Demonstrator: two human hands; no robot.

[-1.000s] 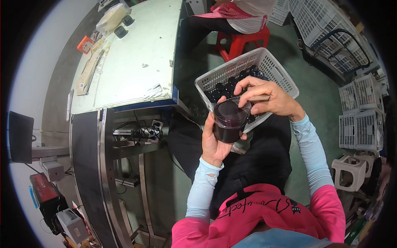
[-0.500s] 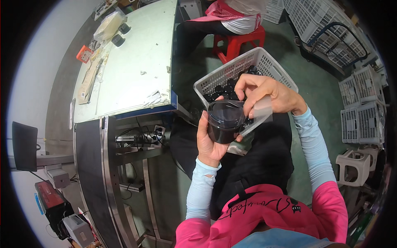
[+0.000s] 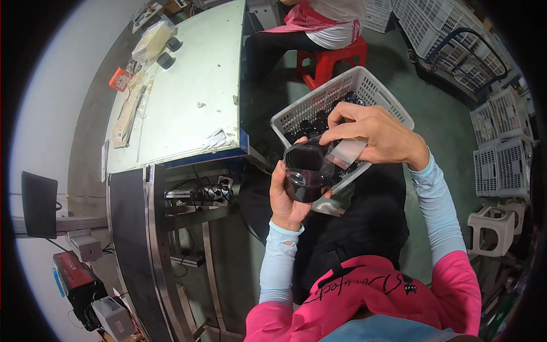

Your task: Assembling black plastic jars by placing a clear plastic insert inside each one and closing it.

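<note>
Left hand (image 3: 288, 204) cupped round black cylindrical jar (image 3: 306, 161); right hand (image 3: 380, 134) pinching clear plastic film (image 3: 349, 151) at jar's 2 o'clock. Perforated grey plastic basket (image 3: 392, 108) near, 1 o'clock; edge of pale-green tabletop (image 3: 182, 108) apart, 10 o'clock; green floor (image 3: 441, 122) open, 2 o'clock.

The jar I hold (image 3: 302, 191) is smooth, dark and glossy; whether glass or plastic, I can't tell. The strip (image 3: 348, 151) at its rim looks like thin, see-through plastic film. My sleeves (image 3: 277, 262) are soft, wrinkled cloth, my trousers (image 3: 356, 233) matt dark cloth. The basket (image 3: 393, 106) is slotted, dull plastic, the red stool (image 3: 325, 67) smooth plastic. Beside me, a matt black belt (image 3: 132, 228) runs along a shiny metal frame (image 3: 154, 228).
</note>
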